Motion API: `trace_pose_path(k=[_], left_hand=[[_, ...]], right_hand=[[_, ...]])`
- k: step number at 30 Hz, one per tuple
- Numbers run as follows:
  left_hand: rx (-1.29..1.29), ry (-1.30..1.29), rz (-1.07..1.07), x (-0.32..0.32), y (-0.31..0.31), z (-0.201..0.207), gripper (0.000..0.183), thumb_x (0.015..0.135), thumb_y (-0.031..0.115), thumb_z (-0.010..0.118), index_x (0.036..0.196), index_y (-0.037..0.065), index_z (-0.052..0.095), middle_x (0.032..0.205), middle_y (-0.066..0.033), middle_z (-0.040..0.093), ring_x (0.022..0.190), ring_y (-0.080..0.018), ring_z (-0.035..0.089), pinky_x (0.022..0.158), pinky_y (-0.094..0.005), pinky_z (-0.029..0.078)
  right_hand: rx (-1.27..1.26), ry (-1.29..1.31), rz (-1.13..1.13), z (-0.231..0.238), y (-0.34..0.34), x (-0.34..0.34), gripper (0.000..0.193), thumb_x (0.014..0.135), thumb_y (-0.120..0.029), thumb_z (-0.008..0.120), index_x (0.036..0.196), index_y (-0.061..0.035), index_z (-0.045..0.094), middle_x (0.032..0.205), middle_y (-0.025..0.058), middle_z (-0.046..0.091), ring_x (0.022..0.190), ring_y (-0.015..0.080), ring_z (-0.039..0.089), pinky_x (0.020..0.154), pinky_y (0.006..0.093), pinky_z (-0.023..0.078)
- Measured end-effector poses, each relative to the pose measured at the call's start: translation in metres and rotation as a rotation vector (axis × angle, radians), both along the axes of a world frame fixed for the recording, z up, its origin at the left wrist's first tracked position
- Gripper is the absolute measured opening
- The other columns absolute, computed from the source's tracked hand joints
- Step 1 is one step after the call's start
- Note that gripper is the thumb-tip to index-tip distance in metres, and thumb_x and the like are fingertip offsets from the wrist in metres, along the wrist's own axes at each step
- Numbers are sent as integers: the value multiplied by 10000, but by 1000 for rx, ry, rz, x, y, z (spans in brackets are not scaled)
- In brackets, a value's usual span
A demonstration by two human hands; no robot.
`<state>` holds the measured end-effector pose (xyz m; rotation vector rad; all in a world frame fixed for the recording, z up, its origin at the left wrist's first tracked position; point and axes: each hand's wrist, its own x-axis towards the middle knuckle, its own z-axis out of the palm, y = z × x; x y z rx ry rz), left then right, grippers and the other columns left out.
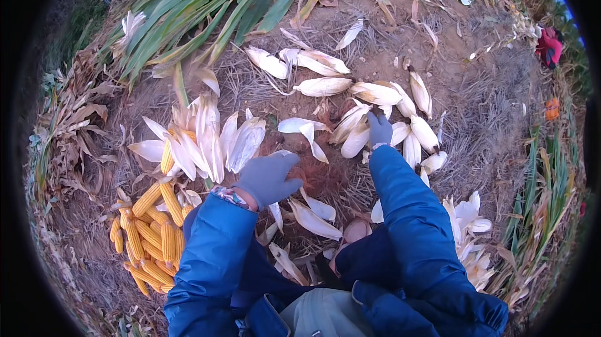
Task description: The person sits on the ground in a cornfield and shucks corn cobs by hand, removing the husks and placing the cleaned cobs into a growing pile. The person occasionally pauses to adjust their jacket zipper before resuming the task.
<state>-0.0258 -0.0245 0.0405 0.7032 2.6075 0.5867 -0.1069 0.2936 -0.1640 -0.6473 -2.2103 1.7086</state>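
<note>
The pale, unhusked corn ears in their dry cream husks (375, 94) lie in a loose heap on the bare brown dirt ground (476, 86), toward one o'clock from the picture's middle. The right hand (379, 128), in a grey knit glove, reaches out into that heap; its fingers touch the husks of one ear at the near edge, but whether its grip has closed around anything I cannot tell, since the fingertips are lost among the husks. The left hand (268, 177), gloved the same, hovers near the middle with its grip loosely curled and holding nothing, just above scattered loose husk leaves (313, 219). Both arms wear blue padded jacket sleeves (413, 224).

At ten o'clock from the left hand lies a spread of opened white husks (206, 136), some showing yellow kernels. At eight o'clock, a pile of bare yellow husked cobs (150, 237) rests on the ground. Long green corn stalks and leaves (206, 11) lie across twelve o'clock. Far off at two o'clock a red-clothed figure (549, 47) shows at the rim.
</note>
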Motion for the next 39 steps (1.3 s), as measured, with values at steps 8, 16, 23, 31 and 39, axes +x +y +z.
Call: trace_pose_path(k=[8,16,23,31,39], left_hand=[[16,-89,48,1,-1,2,534,803,428,629,1249,159,513,1036,-158,620,953,-341,610,804,-410,476],[277,115,216,3,17,-4,1032,662,556,728,1420,53,241,1341,-276,404,1092,-414,552,900,-434,465],[349,4,378,5,36,13,781,617,447,780,1247,108,466,1103,-183,609,1001,-353,607,841,-422,482],[277,124,334,10,20,11,644,635,336,780,1187,111,537,1000,-160,651,934,-340,625,802,-410,494],[398,332,325,4,37,2,676,642,382,766,1169,77,473,1104,-143,551,1048,-312,563,816,-425,477]], right_hand=[[-61,224,27,52,-21,10,293,842,-178,632,1066,9,655,938,115,681,851,177,612,793,288,457],[-283,266,391,212,-78,31,209,870,-157,616,982,12,661,838,13,631,750,83,543,697,236,432],[-252,330,578,239,-116,70,228,885,-130,553,1024,28,642,916,70,642,835,119,583,746,253,459],[-127,256,677,228,-109,68,239,891,-152,549,1041,14,633,929,64,631,843,138,588,767,268,459],[-80,478,433,210,-112,56,206,871,-42,524,1040,48,598,929,135,623,836,228,600,716,302,473]])
